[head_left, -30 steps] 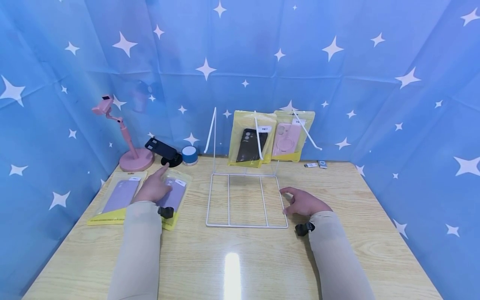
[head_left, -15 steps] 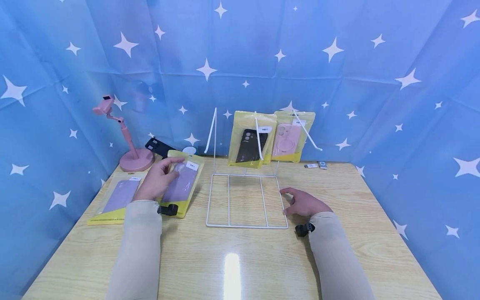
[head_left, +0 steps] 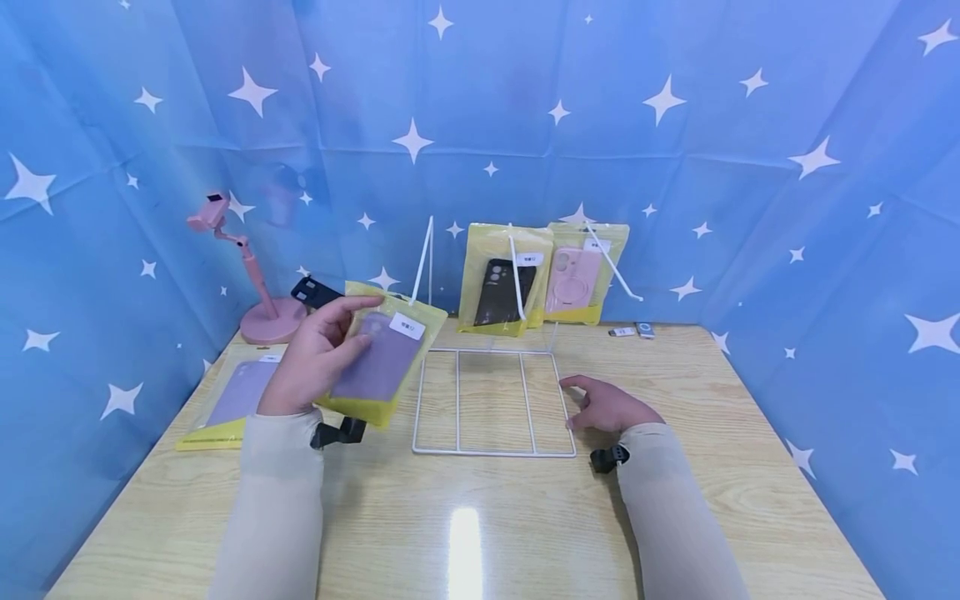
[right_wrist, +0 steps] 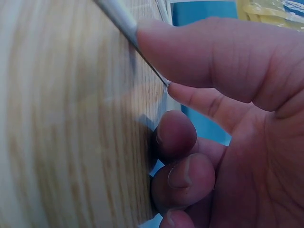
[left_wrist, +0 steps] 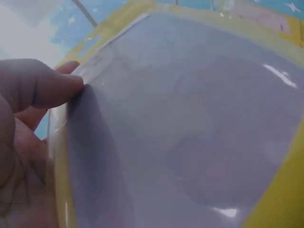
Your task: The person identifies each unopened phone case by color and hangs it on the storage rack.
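Observation:
My left hand (head_left: 307,358) pinches a purple phone case in a clear, yellow-edged pouch (head_left: 384,358) by its upper left side. The pouch tilts above the table, and its top edge overlaps the tip of the rack's left hook (head_left: 422,258); contact there cannot be told. In the left wrist view the thumb (left_wrist: 52,88) presses the pouch's front, with fingers behind. The white wire rack (head_left: 457,400) stands at the centre. My right hand (head_left: 611,404) rests at its right base wire, thumb (right_wrist: 190,52) and index finger touching the wire, other fingers bent against the table.
A pouched black phone case (head_left: 498,292) and a pouched pink one (head_left: 572,279) hang on the rack's other hooks. Another pouched purple case (head_left: 240,392) lies at left, near a pink stand (head_left: 262,287) and a black phone-shaped item (head_left: 313,292). Two small items (head_left: 643,330) lie behind right.
My left hand has taken hold of the right-hand purple case's pouch, lifted it off the table and carried it rightward to the left hook. The right hand stays in place.

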`<action>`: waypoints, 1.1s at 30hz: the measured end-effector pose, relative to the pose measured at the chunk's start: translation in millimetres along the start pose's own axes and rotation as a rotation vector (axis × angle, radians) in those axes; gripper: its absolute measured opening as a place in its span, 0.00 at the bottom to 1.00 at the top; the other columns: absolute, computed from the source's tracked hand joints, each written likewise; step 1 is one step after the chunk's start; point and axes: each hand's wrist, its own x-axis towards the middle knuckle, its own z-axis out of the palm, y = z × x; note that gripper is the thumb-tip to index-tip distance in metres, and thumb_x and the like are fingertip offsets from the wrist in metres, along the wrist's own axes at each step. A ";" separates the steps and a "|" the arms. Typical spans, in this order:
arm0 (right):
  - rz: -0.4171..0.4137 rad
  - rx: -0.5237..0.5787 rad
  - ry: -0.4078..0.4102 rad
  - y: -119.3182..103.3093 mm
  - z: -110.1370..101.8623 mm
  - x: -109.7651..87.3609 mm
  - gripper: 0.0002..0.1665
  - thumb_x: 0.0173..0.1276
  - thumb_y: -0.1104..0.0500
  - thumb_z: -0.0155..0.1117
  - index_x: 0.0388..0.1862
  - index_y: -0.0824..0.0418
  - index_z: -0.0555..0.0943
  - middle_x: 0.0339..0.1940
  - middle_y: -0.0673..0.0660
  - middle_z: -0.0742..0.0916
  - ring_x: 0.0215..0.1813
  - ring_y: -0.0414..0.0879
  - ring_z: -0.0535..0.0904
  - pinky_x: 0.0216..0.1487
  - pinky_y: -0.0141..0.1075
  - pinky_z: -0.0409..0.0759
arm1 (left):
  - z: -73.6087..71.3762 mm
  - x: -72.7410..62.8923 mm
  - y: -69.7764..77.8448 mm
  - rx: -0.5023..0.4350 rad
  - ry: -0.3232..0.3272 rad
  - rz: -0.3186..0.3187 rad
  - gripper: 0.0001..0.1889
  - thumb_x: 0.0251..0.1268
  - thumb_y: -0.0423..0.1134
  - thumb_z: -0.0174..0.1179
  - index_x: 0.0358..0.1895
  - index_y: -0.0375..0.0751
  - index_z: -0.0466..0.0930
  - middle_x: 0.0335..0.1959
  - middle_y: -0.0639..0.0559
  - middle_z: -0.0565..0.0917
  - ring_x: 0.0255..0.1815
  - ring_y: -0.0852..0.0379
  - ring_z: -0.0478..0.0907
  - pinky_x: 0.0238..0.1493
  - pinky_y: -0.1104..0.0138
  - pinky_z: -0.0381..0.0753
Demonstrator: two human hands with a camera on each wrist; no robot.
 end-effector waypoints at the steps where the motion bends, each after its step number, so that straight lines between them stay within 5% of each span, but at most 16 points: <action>1: -0.003 0.002 -0.002 0.0 -0.2 -0.3 0.46 0.64 0.54 0.79 0.80 0.51 0.70 0.53 0.61 0.86 0.51 0.53 0.82 0.56 0.55 0.81 | 0.8 -2.0 4.2 0.004 -0.005 0.007 0.26 0.75 0.27 0.59 0.72 0.49 0.78 0.45 0.52 0.82 0.34 0.56 0.70 0.36 0.69 0.74; 4: -0.010 0.001 -0.007 0.7 -0.2 -0.2 0.46 0.64 0.54 0.79 0.80 0.52 0.70 0.52 0.60 0.86 0.50 0.52 0.82 0.55 0.54 0.81 | 2.9 -8.2 14.5 -0.008 -0.033 0.031 0.25 0.75 0.25 0.58 0.70 0.47 0.80 0.39 0.51 0.80 0.32 0.53 0.71 0.34 0.68 0.75; 13: -0.003 -0.005 0.000 1.8 0.7 0.7 0.46 0.64 0.53 0.79 0.79 0.50 0.70 0.51 0.59 0.86 0.50 0.52 0.83 0.56 0.54 0.81 | 10.3 -16.1 30.0 -0.062 -0.094 0.105 0.25 0.74 0.24 0.57 0.70 0.46 0.80 0.48 0.48 0.85 0.40 0.53 0.82 0.37 0.66 0.85; 21: -0.004 0.005 0.002 1.6 1.0 1.2 0.47 0.64 0.53 0.79 0.80 0.52 0.70 0.53 0.60 0.85 0.51 0.53 0.81 0.55 0.54 0.81 | 15.8 -11.8 28.9 -0.039 -0.062 0.133 0.26 0.73 0.24 0.60 0.72 0.44 0.78 0.26 0.50 0.64 0.27 0.52 0.67 0.28 0.65 0.72; 27: -0.005 0.012 0.001 1.0 0.5 0.9 0.47 0.64 0.54 0.79 0.80 0.52 0.70 0.52 0.60 0.85 0.51 0.53 0.81 0.55 0.55 0.81 | 16.3 -9.4 24.9 -0.011 -0.023 0.158 0.29 0.72 0.24 0.61 0.74 0.45 0.76 0.26 0.49 0.62 0.23 0.53 0.60 0.23 0.63 0.65; 33: 0.001 0.007 0.001 0.9 0.3 1.4 0.47 0.64 0.54 0.80 0.79 0.52 0.70 0.52 0.60 0.86 0.51 0.53 0.82 0.55 0.55 0.81 | 18.7 -4.8 18.5 0.003 -0.008 0.152 0.28 0.73 0.27 0.61 0.74 0.45 0.75 0.27 0.46 0.62 0.24 0.52 0.63 0.25 0.65 0.69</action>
